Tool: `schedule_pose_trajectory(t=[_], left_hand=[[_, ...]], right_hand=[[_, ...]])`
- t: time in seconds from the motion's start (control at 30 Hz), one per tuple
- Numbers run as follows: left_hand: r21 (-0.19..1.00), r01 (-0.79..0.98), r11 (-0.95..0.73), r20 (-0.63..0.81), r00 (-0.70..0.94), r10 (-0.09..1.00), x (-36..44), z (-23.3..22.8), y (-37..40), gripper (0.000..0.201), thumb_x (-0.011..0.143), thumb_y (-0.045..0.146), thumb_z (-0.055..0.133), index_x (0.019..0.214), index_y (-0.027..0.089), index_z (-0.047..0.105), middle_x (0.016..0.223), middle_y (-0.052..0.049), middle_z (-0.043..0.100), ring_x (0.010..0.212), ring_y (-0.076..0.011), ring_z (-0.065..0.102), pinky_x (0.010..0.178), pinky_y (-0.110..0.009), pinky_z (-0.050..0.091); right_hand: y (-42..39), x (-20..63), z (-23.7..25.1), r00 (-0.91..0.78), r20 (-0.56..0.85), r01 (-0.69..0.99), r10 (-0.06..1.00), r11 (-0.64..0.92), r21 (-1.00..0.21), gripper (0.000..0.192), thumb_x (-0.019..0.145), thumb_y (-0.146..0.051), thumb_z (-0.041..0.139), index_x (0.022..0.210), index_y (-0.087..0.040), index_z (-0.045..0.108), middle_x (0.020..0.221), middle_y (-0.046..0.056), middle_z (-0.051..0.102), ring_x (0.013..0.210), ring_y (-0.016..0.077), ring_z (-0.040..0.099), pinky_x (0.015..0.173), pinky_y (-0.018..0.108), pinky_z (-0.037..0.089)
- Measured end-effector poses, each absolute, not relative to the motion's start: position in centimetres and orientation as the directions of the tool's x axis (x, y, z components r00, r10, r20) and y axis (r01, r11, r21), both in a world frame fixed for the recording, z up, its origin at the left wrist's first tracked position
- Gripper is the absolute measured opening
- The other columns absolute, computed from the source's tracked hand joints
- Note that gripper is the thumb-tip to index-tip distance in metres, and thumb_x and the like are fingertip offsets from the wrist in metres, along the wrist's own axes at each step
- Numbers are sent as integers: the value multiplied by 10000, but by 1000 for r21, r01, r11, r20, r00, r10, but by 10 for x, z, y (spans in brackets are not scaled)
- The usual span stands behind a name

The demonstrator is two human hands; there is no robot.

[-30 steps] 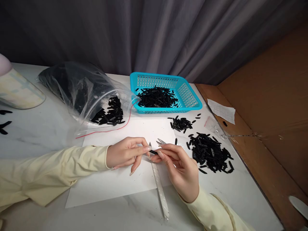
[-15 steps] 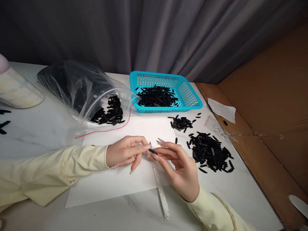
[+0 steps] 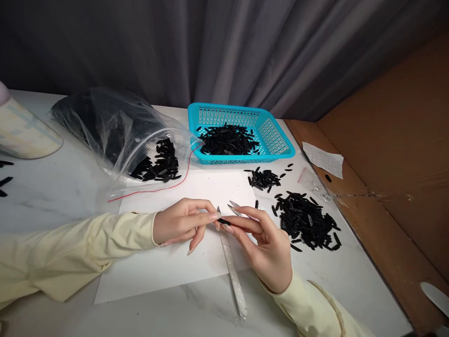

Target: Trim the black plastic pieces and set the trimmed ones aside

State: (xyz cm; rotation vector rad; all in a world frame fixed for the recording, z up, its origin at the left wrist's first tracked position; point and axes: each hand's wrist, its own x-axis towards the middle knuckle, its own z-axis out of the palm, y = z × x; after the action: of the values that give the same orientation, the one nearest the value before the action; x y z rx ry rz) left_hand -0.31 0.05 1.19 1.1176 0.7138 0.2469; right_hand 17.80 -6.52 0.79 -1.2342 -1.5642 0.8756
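Between my two hands is a small, narrow black piece [image 3: 224,221] with tapered ends. My left hand [image 3: 187,222] pinches its left end between thumb and fingertips. The thumb and fingers of my right hand [image 3: 264,243] close on its other end. Under the hands lies a craft knife with a pale wrapped handle [image 3: 231,276], its blade tip showing just above my fingers. Pointed metal tips of scissors or tweezers [image 3: 234,207] show behind my right fingers; the rest is hidden. A white sheet of paper [image 3: 140,276] lies beneath.
A turquoise basket [image 3: 242,160] at the back holds many similar black pieces. Left of it lies an open clear zip bag [image 3: 115,117] of them. Loose piles [image 3: 308,220] sit at right, near a cardboard wall [image 3: 396,140]. A pale rounded object [image 3: 28,128] stands far left.
The black piece has turned slightly between my fingertips, and my right fingers have shifted a little. The view has moved very slightly; the other things lie as before.
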Motion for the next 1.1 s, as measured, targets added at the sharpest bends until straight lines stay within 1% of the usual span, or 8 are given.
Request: schedule_pose_trajectory(t=[0.1,0.27,0.4,0.57,0.67,0.8,1.0,1.1], left_hand=[[876,169,452,-413,747,521,-3,13,1,343,870,438,408,827,128,548,385,49,517,193,-23,212,256,-168,115],[872,206,444,-439,731,523,-2,13,1,365,868,456,398,777,129,534,379,44,516,196,-26,218,254,-170,117],[876,237,419,-439,751,493,-2,13,0,365,882,446,380,781,131,532,368,48,512,205,-26,195,255,-169,112],[884,240,402,-426,768,478,-3,11,-1,365,898,438,356,782,134,521,367,45,520,208,-34,195,255,-177,118],[883,227,410,-416,783,462,-4,10,-1,355,898,431,364,789,133,526,373,47,522,216,-31,186,260,-180,116],[877,234,419,-422,793,439,-4,9,-1,354,895,432,369,780,136,526,370,49,516,220,-29,184,269,-188,117],[880,225,419,-412,800,437,-4,7,-1,369,872,463,398,773,131,527,369,56,497,225,-24,187,289,-199,121],[881,218,420,-407,802,437,-4,6,-2,372,867,468,407,780,128,530,371,60,492,224,-21,189,297,-204,122]], right_hand=[[-65,178,8,-61,233,314,971,240,-918,228,831,-112,568,1027,-210,503,883,21,709,792,174,686,815,325,564],[-66,178,8,-65,231,313,971,240,-919,231,827,-101,574,1020,-212,512,879,10,710,776,161,687,790,292,570],[-66,177,8,-72,277,344,958,285,-895,212,832,-99,559,1013,-202,520,874,22,710,768,172,688,752,289,576],[-64,176,12,-114,360,434,926,372,-820,135,813,-102,573,880,-207,626,797,3,701,672,159,682,623,249,584],[-63,176,13,-143,384,448,912,405,-797,150,807,-83,580,856,-211,640,794,-2,697,666,150,670,625,251,579],[-63,177,12,-148,370,440,917,396,-806,155,799,-72,593,859,-206,644,808,-9,700,675,132,666,637,228,567],[-64,177,12,-115,356,426,927,370,-825,144,786,-73,600,808,-207,647,733,-14,695,606,137,654,558,235,548],[-64,177,12,-113,355,418,928,368,-831,150,780,-65,604,803,-206,649,727,-19,694,598,129,652,561,227,549]])
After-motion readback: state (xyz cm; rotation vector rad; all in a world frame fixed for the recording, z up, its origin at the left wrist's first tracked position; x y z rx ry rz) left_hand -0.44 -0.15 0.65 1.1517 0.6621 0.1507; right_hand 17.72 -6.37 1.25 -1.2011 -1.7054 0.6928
